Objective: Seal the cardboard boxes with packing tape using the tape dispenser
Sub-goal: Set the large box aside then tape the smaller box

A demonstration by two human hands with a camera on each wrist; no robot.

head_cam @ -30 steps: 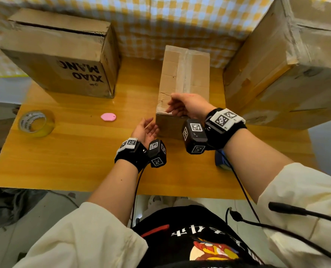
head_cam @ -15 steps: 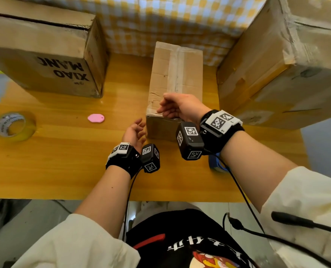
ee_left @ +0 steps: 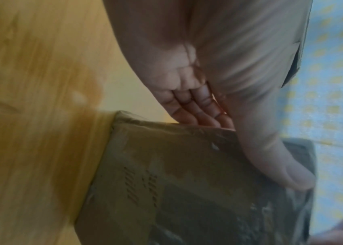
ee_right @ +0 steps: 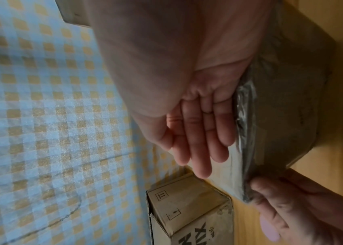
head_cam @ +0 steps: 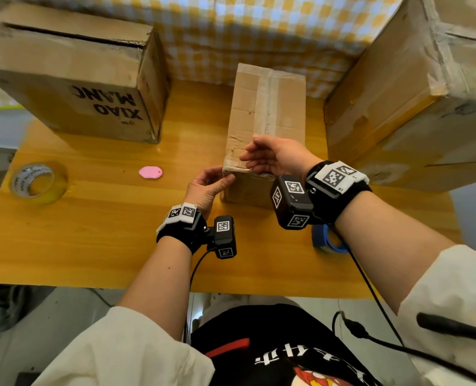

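Observation:
A small cardboard box (head_cam: pixel 267 107) (ee_left: pixel 187 190) (ee_right: pixel 292 82) stands mid-table with clear tape along its top seam. My left hand (head_cam: pixel 211 185) (ee_left: pixel 250 149) touches its near left corner: straight fingers (ee_left: pixel 204 114) lie along the left side and the thumb lies flat on the front face. My right hand (head_cam: pixel 259 154) (ee_right: pixel 199 149) stays over the near end of the top, fingers straight; its heel lies at the front top edge. A blue tape dispenser (head_cam: pixel 328 242) lies on the table under my right wrist, mostly hidden.
A large box (head_cam: pixel 64 79) (ee_right: pixel 187 207) printed "XIAO MANG" stands back left, and a bigger box (head_cam: pixel 412 107) back right. A tape roll (head_cam: pixel 37 182) lies near the table's (head_cam: pixel 92 240) left edge, with a small pink object (head_cam: pixel 150 172) beside it. A checked cloth hangs behind.
My left hand has moved forward from the table to the small box's near left corner. My right hand has stayed at the box's near end.

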